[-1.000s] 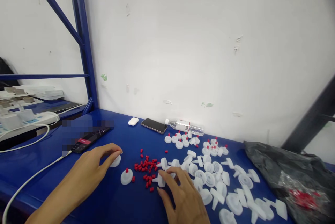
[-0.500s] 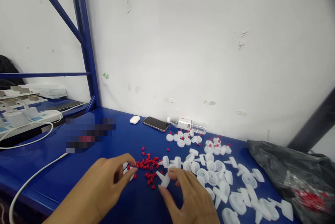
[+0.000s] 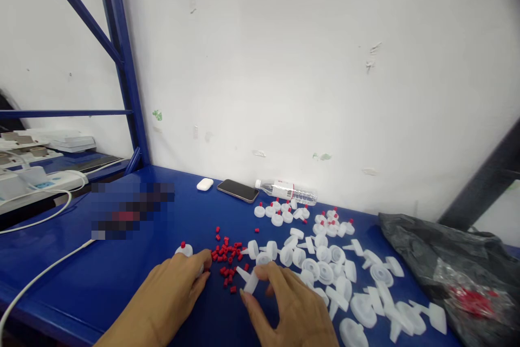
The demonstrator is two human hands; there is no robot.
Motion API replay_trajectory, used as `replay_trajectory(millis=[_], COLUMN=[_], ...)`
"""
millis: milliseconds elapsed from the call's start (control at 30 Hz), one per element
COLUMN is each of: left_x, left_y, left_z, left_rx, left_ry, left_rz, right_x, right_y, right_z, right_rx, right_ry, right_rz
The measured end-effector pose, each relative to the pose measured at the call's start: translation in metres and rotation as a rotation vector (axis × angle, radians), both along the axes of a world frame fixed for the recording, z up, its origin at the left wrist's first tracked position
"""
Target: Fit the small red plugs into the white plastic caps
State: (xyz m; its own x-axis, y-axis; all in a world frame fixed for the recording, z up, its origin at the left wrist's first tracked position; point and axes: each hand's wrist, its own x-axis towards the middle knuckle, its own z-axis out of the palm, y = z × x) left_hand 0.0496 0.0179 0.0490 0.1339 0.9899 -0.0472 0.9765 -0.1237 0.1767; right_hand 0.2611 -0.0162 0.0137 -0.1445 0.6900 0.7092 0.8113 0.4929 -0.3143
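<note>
My left hand (image 3: 173,295) rests on the blue bench (image 3: 122,282), its fingers bent together over a white cap (image 3: 201,269) that is mostly hidden beneath them. Its fingertips touch the edge of a small pile of red plugs (image 3: 226,260). Just beyond its knuckles stands another white cap with a red plug (image 3: 184,249) on top. My right hand (image 3: 290,309) pinches a white spouted cap (image 3: 251,281) between thumb and forefinger, right of the red pile. Several loose white caps (image 3: 337,276) lie spread to the right.
Along the wall lie an earbud case (image 3: 205,184), a phone (image 3: 238,190), a lying water bottle (image 3: 289,192) and several plugged caps (image 3: 284,214). A black plastic bag (image 3: 450,271) with red plugs sits at right. A white cable (image 3: 44,276) and power strip (image 3: 36,187) are at left.
My left hand let go of one plugged cap at the left and moved right to the edge of the red pile. My right hand lifted a white cap slightly off the bench.
</note>
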Motion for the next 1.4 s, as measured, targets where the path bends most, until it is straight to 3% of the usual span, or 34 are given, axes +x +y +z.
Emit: replay_trajectory(millis=[100,200,333,467,700,933,1133,1400], left_x=[0.005,0.013,0.019,0.013,0.009,0.018,0.033,0.027], left_y=[-0.003,-0.009,-0.011,-0.009,-0.004,-0.015,-0.025,-0.026], left_z=[0.001,0.006,0.015,0.017,0.01,0.017,0.016,0.022], left_rx=[0.014,-0.01,-0.109,-0.206,-0.278,-0.414,-0.751,-0.694], left_ry=[-0.174,-0.493,-0.925,-1.181,-1.375,-1.605,-1.81,-1.761], left_rz=[0.029,0.014,-0.034,-0.103,-0.113,-0.17,-0.261,-0.312], right_x=[0.002,0.003,0.002,0.0,0.002,0.005,0.004,-0.005], right_y=[-0.002,-0.004,-0.005,-0.005,-0.004,-0.004,0.001,-0.004], right_z=[0.002,0.003,0.004,0.006,0.009,0.015,0.017,0.013], right_rx=[-0.06,-0.106,-0.066,-0.013,0.055,0.09,0.226,0.197], right_ry=[0.03,0.126,0.199,0.256,0.286,0.349,0.267,0.314], right_rz=[0.007,0.04,0.195,0.276,0.291,0.397,0.415,0.399])
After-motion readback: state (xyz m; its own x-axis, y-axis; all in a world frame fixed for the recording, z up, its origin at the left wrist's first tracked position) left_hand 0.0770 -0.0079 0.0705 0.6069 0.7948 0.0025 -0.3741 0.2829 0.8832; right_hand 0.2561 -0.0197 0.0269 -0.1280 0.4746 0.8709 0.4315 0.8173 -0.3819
